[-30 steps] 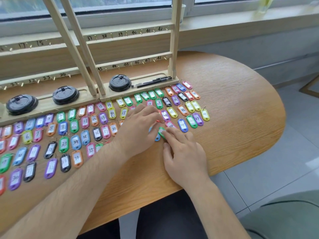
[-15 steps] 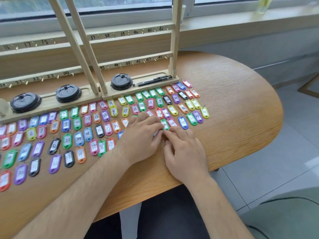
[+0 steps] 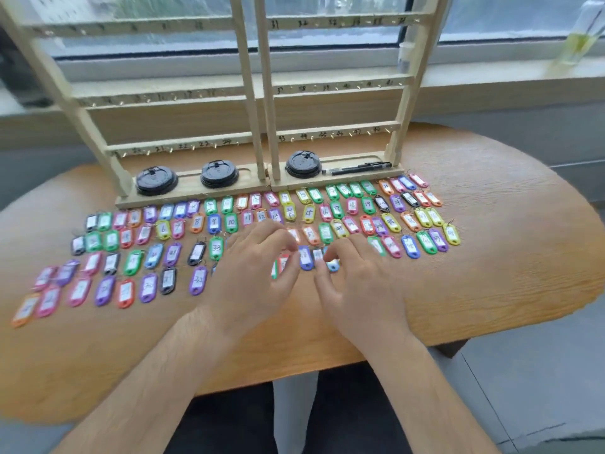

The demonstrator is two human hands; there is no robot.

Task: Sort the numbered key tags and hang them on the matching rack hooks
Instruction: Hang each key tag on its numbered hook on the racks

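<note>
Several rows of coloured numbered key tags (image 3: 216, 224) lie flat on the wooden table (image 3: 491, 263) in front of a wooden rack (image 3: 337, 132) with numbered hooks, all bare. My left hand (image 3: 258, 273) and my right hand (image 3: 360, 286) hover side by side over the front middle of the rows, fingers bent downward. The left fingertips touch tags near a red and green pair (image 3: 279, 263). Beside a dark blue tag (image 3: 305, 257), the right fingertips rest on a light blue tag (image 3: 332, 265). The picture is blurred, and no tag is lifted.
Three black cup lids (image 3: 219, 173) and black pens (image 3: 357, 167) sit on the rack's base. A bottle (image 3: 579, 37) stands on the windowsill at the far right. The table's rounded edge runs close to my lap; bare wood lies right of the tags.
My hands have drawn slightly apart, uncovering a dark blue and a light blue tag between them. My head has tipped up, bringing more of the rack into view.
</note>
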